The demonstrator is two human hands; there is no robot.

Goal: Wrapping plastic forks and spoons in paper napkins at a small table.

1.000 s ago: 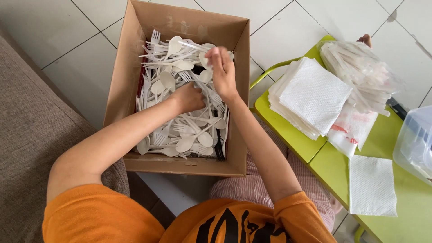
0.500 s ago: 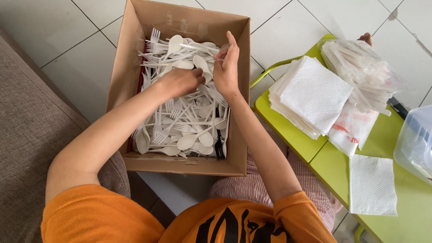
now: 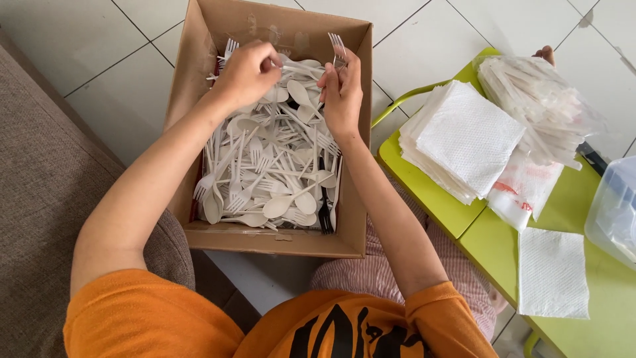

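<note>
Hands have both moved toward the far end of the box (image 3: 199, 86) since a second ago: then they were pressed down into the middle of the cutlery (image 3: 271, 172), now they are lifted to its far edge. The left hand (image 3: 246, 71) has gone from mid-pile to the far left corner; the right hand (image 3: 341, 93) has risen from flat on the heap to upright against the right wall. Judgement: digging has given way to picking out single pieces. The right hand now holds a white fork (image 3: 338, 48), tines up and pointing away, its handle running down inside the palm; its fingers (image 3: 330, 78) are closed together around that handle. The left hand's fingers (image 3: 265, 56) are curled and pinched on thin white handles at the far end of the pile; which piece they grip cannot be told. The rest of the cutlery, white spoons and forks, lies loose in the box below and nearer than both hands, untouched. To the right, well apart from the hands, the green desk (image 3: 497, 252) carries a napkin stack (image 3: 464, 139), a single napkin (image 3: 553, 272), a bag of wrapped sets (image 3: 536, 106) and a clear tub (image 3: 616, 212). Someone else's fingertip (image 3: 546, 53) shows at the desk's far edge.
</note>
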